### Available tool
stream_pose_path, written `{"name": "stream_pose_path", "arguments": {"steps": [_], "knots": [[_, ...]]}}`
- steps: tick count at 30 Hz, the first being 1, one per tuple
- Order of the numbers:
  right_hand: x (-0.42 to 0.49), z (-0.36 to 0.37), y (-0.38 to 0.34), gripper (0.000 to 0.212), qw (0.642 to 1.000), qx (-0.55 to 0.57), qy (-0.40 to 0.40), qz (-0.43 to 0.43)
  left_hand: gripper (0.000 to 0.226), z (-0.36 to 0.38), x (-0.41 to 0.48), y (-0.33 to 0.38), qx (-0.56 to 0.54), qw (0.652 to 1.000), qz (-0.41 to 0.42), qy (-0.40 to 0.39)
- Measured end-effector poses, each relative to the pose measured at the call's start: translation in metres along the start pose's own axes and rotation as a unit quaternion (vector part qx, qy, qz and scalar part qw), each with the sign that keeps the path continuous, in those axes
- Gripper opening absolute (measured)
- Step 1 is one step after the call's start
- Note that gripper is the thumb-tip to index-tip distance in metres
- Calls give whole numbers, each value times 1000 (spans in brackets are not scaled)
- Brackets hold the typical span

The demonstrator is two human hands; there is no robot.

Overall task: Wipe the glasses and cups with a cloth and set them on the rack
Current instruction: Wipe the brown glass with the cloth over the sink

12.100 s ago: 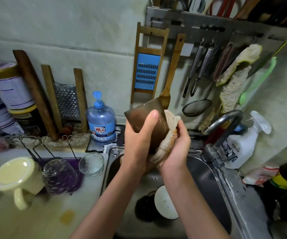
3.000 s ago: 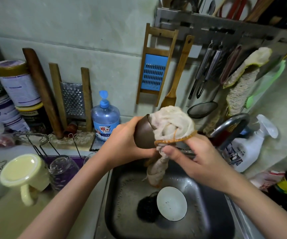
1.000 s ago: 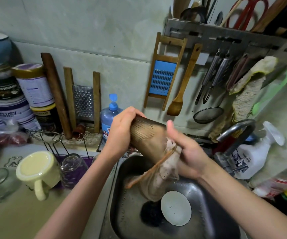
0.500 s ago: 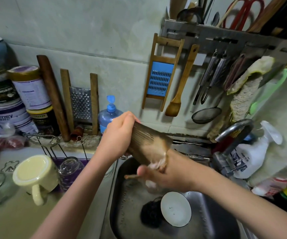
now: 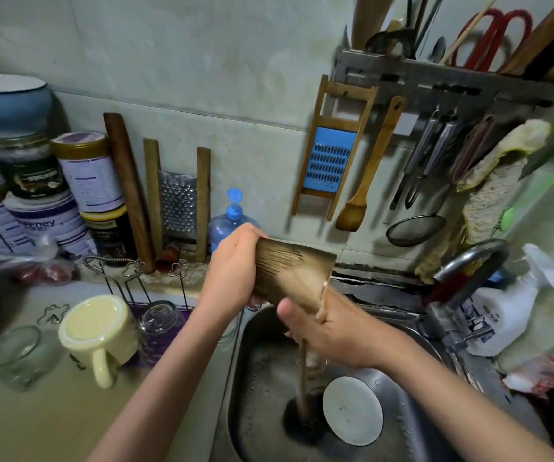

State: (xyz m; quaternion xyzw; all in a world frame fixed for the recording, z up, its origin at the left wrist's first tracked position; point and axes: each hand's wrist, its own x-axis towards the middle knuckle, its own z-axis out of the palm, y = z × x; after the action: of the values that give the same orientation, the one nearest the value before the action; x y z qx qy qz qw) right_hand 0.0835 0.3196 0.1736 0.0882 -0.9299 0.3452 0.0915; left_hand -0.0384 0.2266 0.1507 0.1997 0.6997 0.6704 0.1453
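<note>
A: Why is the left hand [image 5: 235, 271] closing round the brown glass [image 5: 289, 278] at its base, above the sink [image 5: 412, 331]?

B: It's tilting the mouth so the right hand [image 5: 332, 331], gripping the cloth [image 5: 312, 356], is reaching inside.

Blue grater [image 5: 330, 162] and wooden spatula [image 5: 365, 181] hang on the wall.

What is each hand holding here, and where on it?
The left hand grips the brown ribbed glass around its base end. The right hand holds the cloth at the glass's rim.
</note>
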Motion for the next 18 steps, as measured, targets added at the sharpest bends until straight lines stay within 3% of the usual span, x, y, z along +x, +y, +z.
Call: {"name": "stream_pose_path", "arguments": {"steps": [2,5,11,15,18], "knots": [[9,1,-4,30,996,83,-6,28,33,-3,0,-4,-19,999,14,32],[19,5,-4,29,986,165,-17,31,36,-11,1,-10,-35,998,12,41],[32,6,-1,35,920,381,61,69,40,-33,8,-2,-76,995,-59,-39],[50,10,-8,18,910,379,141,92,68,-69,16,-10,43,990,29,-134],[64,7,-13,28,924,313,196,103,60,-85,19,-8,88,966,18,-241]]}}
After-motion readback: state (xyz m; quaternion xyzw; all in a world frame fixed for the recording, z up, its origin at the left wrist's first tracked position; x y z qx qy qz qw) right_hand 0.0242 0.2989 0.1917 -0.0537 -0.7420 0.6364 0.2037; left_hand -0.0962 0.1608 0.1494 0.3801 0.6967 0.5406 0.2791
